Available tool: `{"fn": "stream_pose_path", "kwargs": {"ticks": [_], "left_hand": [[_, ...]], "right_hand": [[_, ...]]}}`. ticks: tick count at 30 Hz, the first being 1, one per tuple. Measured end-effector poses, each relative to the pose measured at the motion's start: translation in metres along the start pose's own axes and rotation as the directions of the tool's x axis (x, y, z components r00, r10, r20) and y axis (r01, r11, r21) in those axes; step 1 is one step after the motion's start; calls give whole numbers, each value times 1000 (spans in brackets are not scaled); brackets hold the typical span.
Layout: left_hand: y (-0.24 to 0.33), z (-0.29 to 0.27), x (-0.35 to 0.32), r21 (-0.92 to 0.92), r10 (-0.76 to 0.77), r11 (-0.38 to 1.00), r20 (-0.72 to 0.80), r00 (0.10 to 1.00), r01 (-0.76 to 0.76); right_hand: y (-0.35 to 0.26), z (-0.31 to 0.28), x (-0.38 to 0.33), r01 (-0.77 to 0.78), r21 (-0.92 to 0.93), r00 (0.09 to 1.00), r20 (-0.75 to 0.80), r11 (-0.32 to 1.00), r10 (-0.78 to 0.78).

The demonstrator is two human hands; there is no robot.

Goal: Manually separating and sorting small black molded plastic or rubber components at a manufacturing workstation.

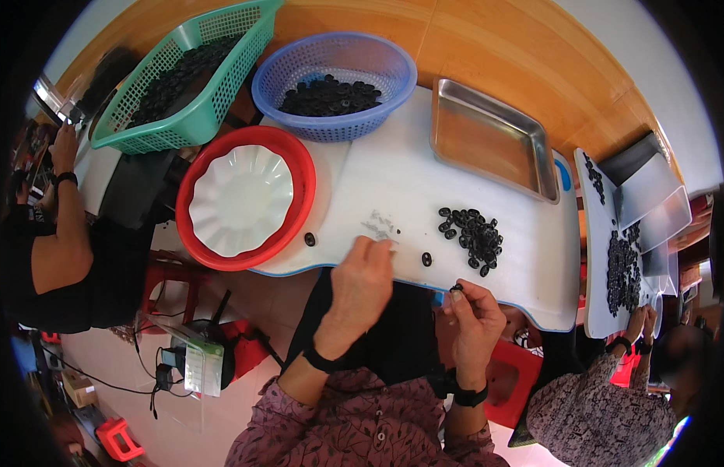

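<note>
My left hand is over the table's front edge, its fingers pinched together; what they hold, if anything, is too small to make out. Just beyond its fingertips lies a patch of grey scraps. My right hand pinches a small black oval piece between thumb and fingers, at the table edge. A heap of similar black pieces with holes lies beyond it. One loose black piece rests between the hands, and another sits to the left, beside the red basin.
The white table holds a red basin with a white fluted bowl, a blue basket of black pieces and a metal tray. A green basket stands far left. Other people work on both sides.
</note>
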State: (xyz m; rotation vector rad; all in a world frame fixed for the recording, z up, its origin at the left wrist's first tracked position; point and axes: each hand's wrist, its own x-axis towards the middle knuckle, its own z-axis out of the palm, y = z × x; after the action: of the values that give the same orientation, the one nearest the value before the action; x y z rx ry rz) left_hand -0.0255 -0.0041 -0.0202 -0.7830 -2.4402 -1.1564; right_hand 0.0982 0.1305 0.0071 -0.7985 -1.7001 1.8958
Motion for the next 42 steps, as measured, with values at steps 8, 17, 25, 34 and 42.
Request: {"fn": "stream_pose_path", "kwargs": {"ticks": [8,17,25,34,42], "left_hand": [[-17,-13,15,83,17,996,23,1000,-19],[-13,-7,20,219,90,969,132,987,-118],[-18,-7,18,202,78,975,85,993,-94],[-2,-34,5,-570,-200,665,487,850,483],[8,-38,4,-596,-180,587,564,806,548]], "right_hand": [[10,8,-5,12,13,999,36,1000,-13],[6,11,-8,-3,-2,998,60,1000,3],[-2,18,-13,6,-111,995,95,994,5],[-7,39,-2,86,-22,988,132,996,-83],[-7,54,4,164,8,978,133,986,-163]]}}
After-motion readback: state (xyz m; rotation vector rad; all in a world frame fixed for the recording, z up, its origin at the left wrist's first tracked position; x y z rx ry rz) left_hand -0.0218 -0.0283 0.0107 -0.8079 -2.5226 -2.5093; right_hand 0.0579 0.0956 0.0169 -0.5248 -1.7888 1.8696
